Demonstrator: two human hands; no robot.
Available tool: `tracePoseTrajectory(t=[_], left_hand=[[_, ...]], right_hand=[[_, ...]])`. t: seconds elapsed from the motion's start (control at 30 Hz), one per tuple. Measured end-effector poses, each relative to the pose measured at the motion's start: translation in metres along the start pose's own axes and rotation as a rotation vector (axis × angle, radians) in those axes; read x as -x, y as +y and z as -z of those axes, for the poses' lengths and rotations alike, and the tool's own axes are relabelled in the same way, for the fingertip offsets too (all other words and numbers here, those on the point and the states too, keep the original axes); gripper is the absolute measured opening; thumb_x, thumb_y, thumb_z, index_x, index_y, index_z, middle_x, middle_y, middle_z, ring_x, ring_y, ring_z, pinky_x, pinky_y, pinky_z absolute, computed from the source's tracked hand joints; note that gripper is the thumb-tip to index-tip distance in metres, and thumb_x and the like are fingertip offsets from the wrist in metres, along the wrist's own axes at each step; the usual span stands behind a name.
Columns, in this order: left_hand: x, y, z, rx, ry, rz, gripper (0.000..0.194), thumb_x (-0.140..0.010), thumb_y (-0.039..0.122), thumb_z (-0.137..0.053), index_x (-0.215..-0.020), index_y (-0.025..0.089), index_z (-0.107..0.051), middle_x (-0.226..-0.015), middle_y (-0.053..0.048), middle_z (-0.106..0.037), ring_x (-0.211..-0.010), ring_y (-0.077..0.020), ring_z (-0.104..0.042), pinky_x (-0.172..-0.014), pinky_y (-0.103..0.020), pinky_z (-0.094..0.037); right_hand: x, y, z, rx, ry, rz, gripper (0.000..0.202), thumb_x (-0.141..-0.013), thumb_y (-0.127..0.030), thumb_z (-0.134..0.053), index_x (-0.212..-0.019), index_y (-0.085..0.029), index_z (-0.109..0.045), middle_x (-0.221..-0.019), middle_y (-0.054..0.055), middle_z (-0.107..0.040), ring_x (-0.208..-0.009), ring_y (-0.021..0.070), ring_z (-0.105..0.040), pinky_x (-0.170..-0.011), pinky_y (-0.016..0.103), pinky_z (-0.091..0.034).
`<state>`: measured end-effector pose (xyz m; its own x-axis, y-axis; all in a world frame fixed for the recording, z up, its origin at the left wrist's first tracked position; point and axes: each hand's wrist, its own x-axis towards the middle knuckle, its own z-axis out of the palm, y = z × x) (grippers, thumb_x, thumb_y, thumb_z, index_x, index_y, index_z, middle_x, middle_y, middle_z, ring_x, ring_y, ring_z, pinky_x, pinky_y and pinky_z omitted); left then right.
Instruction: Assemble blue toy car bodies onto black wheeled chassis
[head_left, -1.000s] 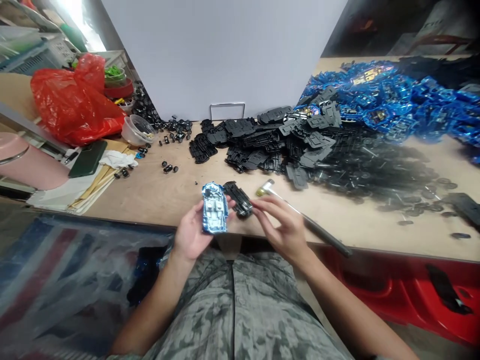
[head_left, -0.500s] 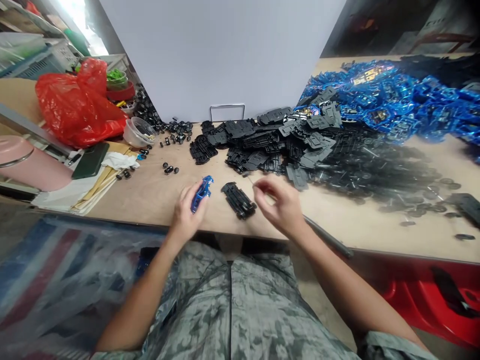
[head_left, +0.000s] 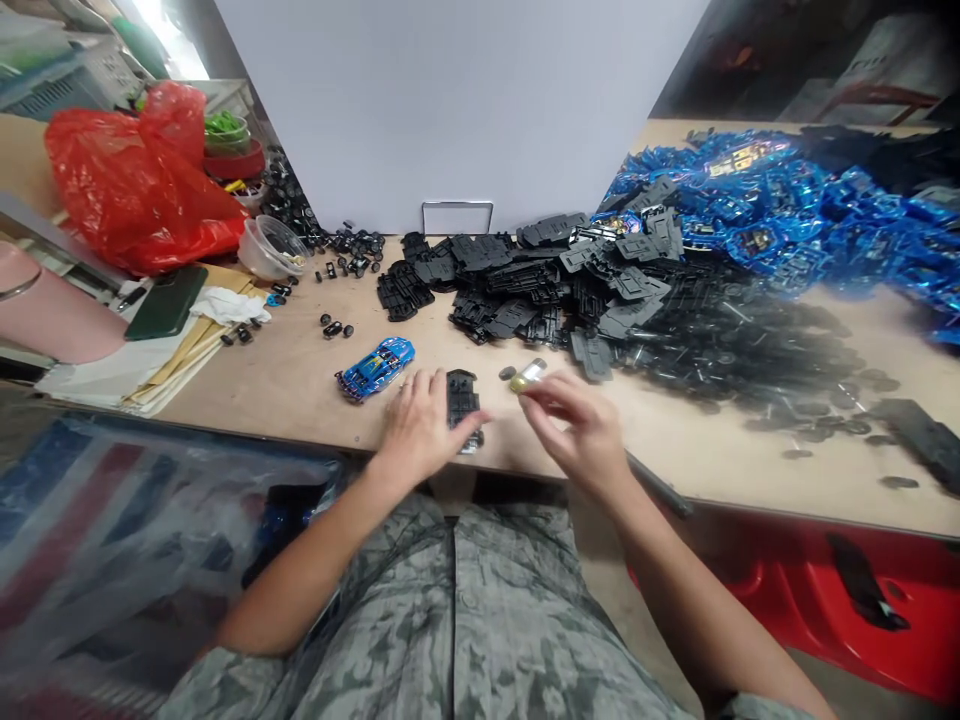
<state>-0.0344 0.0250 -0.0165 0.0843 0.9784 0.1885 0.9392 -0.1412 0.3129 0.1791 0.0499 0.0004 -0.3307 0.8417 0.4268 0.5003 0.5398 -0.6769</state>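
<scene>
My left hand [head_left: 420,425] lies over a black toy car chassis [head_left: 462,392], its thumb across the near end and its fingers along the left side. Beyond that hand, a blue toy car body [head_left: 375,369] rests on the table with its hollow inside partly showing. My right hand [head_left: 576,432] is closed in a pinch at a small silver-and-yellow piece [head_left: 529,375], too blurred to name. Beside this piece, a small dark wheel [head_left: 508,373] is seen near the table surface.
Black chassis parts [head_left: 517,280] are heaped behind my hands. Blurred wheels and axles [head_left: 739,340] spread to the right, with blue car bodies [head_left: 795,220] behind. At left are a red bag [head_left: 127,190], a clear tub [head_left: 270,250], a phone [head_left: 166,303] and a pink bottle [head_left: 56,310].
My left hand has let go of the blue car body, which now lies farther left, and has moved right onto the chassis. A silver-and-yellow piece now shows at my right fingertips.
</scene>
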Motion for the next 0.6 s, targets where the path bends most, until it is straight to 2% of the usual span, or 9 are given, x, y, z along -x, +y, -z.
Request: tracePoseTrajectory(t=[0.1, 0.17, 0.23, 0.33, 0.4, 0.43, 0.5, 0.6], left_hand=[[-0.011, 0.011, -0.004, -0.058, -0.108, 0.092, 0.062, -0.089, 0.063, -0.062, -0.119, 0.009, -0.059, -0.119, -0.022, -0.058, -0.116, -0.0384, -0.059, -0.099, -0.049, -0.051], [-0.019, 0.007, -0.002, -0.034, -0.154, 0.086, 0.051, -0.088, 0.052, -0.067, -0.116, 0.01, -0.059, -0.12, -0.021, -0.058, -0.119, -0.0378, -0.058, -0.102, -0.049, -0.05], [-0.024, -0.002, 0.0, 0.069, -0.187, 0.053, 0.046, -0.084, 0.04, -0.072, -0.117, 0.012, -0.058, -0.12, -0.018, -0.06, -0.123, -0.0362, -0.057, -0.106, -0.049, -0.048], [-0.022, -0.014, -0.001, 0.34, -0.154, 0.077, 0.057, -0.076, 0.023, -0.077, -0.128, 0.015, -0.054, -0.131, -0.017, -0.062, -0.129, -0.0338, -0.057, -0.111, -0.05, -0.046], [-0.017, -0.019, -0.004, 0.588, -0.106, 0.181, 0.064, -0.072, 0.02, -0.079, -0.131, 0.016, -0.054, -0.136, -0.018, -0.062, -0.128, -0.0334, -0.06, -0.11, -0.05, -0.048], [-0.014, -0.02, -0.006, 0.748, -0.119, 0.256, 0.063, -0.071, 0.021, -0.08, -0.129, 0.016, -0.055, -0.133, -0.019, -0.065, -0.123, -0.0334, -0.064, -0.105, -0.05, -0.051], [-0.009, -0.018, -0.007, 1.117, -0.233, 0.412, 0.06, -0.072, 0.028, -0.083, -0.125, 0.016, -0.057, -0.117, -0.017, -0.072, -0.103, -0.0311, -0.073, -0.092, -0.048, -0.058], [-0.003, -0.009, -0.003, 1.53, -0.37, 0.585, 0.062, -0.068, 0.031, -0.09, -0.119, 0.015, -0.058, -0.099, -0.012, -0.078, -0.078, -0.0246, -0.076, -0.074, -0.039, -0.061]], right_hand=[[0.002, 0.009, -0.007, 0.349, -0.063, 0.096, 0.015, -0.099, -0.018, -0.054, -0.097, -0.016, -0.069, -0.098, 0.013, -0.07, -0.08, 0.0204, -0.066, -0.068, 0.033, -0.057], [0.01, 0.014, -0.014, 0.521, -0.126, 0.132, 0.016, -0.099, -0.019, -0.053, -0.097, -0.014, -0.069, -0.1, 0.015, -0.07, -0.085, 0.0235, -0.066, -0.071, 0.035, -0.057], [0.019, 0.021, -0.018, 0.558, -0.177, 0.157, 0.015, -0.1, -0.021, -0.055, -0.101, -0.013, -0.068, -0.102, 0.016, -0.07, -0.09, 0.0253, -0.066, -0.078, 0.038, -0.058], [0.027, 0.031, -0.017, 0.477, -0.154, 0.21, 0.018, -0.101, -0.017, -0.053, -0.111, -0.014, -0.068, -0.106, 0.015, -0.07, -0.096, 0.0253, -0.066, -0.088, 0.043, -0.059], [0.029, 0.035, -0.014, 0.38, -0.077, 0.254, 0.02, -0.1, -0.014, -0.053, -0.112, -0.016, -0.069, -0.105, 0.014, -0.07, -0.094, 0.0244, -0.067, -0.086, 0.043, -0.06], [0.028, 0.035, -0.012, 0.307, -0.034, 0.273, 0.02, -0.099, -0.013, -0.054, -0.112, -0.017, -0.069, -0.104, 0.014, -0.07, -0.093, 0.0238, -0.067, -0.083, 0.042, -0.061], [0.025, 0.029, -0.008, 0.136, 0.029, 0.291, 0.023, -0.098, -0.012, -0.058, -0.116, -0.02, -0.069, -0.104, 0.012, -0.07, -0.093, 0.0225, -0.068, -0.079, 0.039, -0.061], [0.019, 0.012, -0.005, -0.041, 0.013, 0.323, 0.031, -0.096, -0.01, -0.058, -0.123, -0.024, -0.067, -0.107, 0.01, -0.069, -0.096, 0.0216, -0.069, -0.082, 0.039, -0.061]])
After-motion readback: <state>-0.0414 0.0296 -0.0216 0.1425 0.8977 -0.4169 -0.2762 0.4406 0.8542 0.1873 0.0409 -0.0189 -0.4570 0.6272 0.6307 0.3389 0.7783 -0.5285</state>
